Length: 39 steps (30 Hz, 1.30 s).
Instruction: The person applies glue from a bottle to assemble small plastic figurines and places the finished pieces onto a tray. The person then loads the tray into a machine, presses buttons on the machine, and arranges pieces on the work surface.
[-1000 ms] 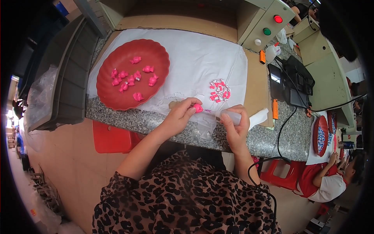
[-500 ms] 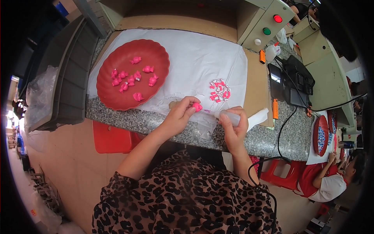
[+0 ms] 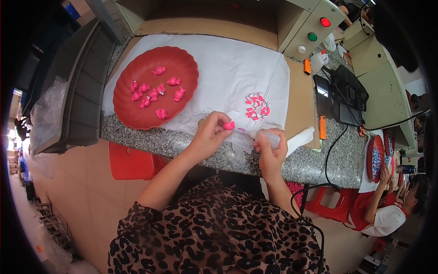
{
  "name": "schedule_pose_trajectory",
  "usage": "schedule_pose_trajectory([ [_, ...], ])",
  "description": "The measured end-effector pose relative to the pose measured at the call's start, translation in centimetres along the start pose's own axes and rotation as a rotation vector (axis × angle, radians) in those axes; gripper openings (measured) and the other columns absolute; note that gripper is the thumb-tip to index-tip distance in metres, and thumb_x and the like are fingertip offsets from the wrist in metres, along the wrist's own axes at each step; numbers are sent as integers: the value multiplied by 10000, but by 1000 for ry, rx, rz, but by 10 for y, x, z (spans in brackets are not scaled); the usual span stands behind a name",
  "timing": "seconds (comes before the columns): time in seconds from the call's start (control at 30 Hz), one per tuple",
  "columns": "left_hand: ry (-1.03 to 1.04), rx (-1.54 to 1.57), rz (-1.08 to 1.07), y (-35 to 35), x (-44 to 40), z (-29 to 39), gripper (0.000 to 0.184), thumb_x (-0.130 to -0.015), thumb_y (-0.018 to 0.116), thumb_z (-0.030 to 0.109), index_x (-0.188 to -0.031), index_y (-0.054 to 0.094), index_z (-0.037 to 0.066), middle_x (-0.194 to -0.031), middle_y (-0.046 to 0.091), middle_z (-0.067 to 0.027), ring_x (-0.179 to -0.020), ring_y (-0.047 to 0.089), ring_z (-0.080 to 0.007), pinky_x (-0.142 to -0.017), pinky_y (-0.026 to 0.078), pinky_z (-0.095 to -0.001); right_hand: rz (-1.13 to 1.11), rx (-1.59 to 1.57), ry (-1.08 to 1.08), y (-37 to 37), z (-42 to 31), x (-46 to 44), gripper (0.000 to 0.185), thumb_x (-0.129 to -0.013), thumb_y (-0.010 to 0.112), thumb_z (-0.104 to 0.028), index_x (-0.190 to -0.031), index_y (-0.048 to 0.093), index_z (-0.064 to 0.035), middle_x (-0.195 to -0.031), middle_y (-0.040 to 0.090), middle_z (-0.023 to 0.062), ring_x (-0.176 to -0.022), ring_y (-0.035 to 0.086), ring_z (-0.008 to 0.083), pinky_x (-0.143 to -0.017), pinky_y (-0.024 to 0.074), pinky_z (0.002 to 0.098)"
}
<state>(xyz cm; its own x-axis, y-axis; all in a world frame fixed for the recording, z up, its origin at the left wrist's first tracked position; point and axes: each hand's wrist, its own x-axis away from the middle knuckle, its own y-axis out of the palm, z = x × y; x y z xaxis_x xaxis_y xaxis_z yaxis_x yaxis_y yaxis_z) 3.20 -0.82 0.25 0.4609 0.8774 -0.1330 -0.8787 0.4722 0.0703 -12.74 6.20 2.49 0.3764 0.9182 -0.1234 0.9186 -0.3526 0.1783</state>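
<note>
A grey speckled stone worktop (image 3: pixel 319 164) runs from left to right, its near edge just in front of the person's leopard-print top (image 3: pixel 214 228). White paper (image 3: pixel 228 68) covers its middle, reaching back to a pale cabinet (image 3: pixel 292 36) at the far side. Between a scalloped red plate (image 3: pixel 185 61) on the left and a small cluster of pink-and-white pieces (image 3: pixel 266 111) on the right, the paper spreads as a broad open strip; both hands work at its ragged near edge.

The left hand (image 3: pixel 210 134) pinches a small pink figure (image 3: pixel 228 125) between thumb and fingers, above the paper. The right hand (image 3: pixel 273 157) grips a pale squeeze bottle (image 3: pixel 273 138), its thin nozzle (image 3: pixel 242 129) pointing left, close to the figure; I cannot tell whether they touch.

Compared with a second ago, the figure and the bottle have both shifted slightly left. The plate's pink figures (image 3: pixel 173 81) lie as they did. At far right, a co-worker's hand (image 3: pixel 386 172) has moved up to a red dish (image 3: pixel 375 157).

A deep grey bin (image 3: pixel 86 86) walls off the left side. On the right, a folded white sheet (image 3: pixel 302 138), orange lighter-like objects (image 3: pixel 322 128), a black bag (image 3: pixel 353 86) and a trailing cable (image 3: pixel 327 160) crowd the way.
</note>
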Motion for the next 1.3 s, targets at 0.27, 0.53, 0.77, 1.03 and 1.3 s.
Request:
schedule_pose_trajectory([
  [0.27, 22, -39, 9, 0, 0, -3, 200, -766, 556, -46, -909, 420, -14, -914, 478, -86, -844, 537, -126, -713, 477, -239, 41, -45, 3, 3, 4, 1, 149, -809, 580, -90, -867, 453, -35, -749, 542, 56, -577, 510, 94, -503, 394, 193],
  [0.53, 55, -121, 42, 1, 0, -6, 193, -753, 577, -38, -877, 432, -22, -918, 461, -101, -834, 545, -144, -696, 485, -237, -8, 87, -119, 2, 4, 5, 148, -818, 572, -103, -859, 445, -37, -740, 525, 45, -590, 494, 80, -532, 392, 183],
  [0.77, 90, 44, 31, 2, 0, -1, 213, -767, 578, -29, -873, 395, 1, -931, 479, -81, -853, 519, -113, -741, 457, -230, 42, -479, 256, -3, -15, -8, 227, -805, 572, -59, -977, 438, 2, -940, 536, 124, -736, 563, 168, -651, 474, 249],
  [1.03, -44, 216, 25, 1, 4, 20, 194, -798, 562, 9, -890, 398, 60, -918, 528, -66, -766, 484, -73, -647, 420, -203, -144, -352, 357, -44, -29, -22, 452, -744, 607, -47, -1148, 421, 29, -939, 574, 140, -891, 577, 214, -756, 481, 305],
  [1.3, -297, 695, -8, 12, -8, 24, 77, -859, 491, 99, -883, 434, 52, -880, 546, -92, -619, 469, -76, -496, 363, -190, -119, -67, 367, -63, -43, -54, 391, -753, 586, -102, -1098, 470, 39, -841, 610, 133, -734, 586, 160, -687, 470, 258],
])
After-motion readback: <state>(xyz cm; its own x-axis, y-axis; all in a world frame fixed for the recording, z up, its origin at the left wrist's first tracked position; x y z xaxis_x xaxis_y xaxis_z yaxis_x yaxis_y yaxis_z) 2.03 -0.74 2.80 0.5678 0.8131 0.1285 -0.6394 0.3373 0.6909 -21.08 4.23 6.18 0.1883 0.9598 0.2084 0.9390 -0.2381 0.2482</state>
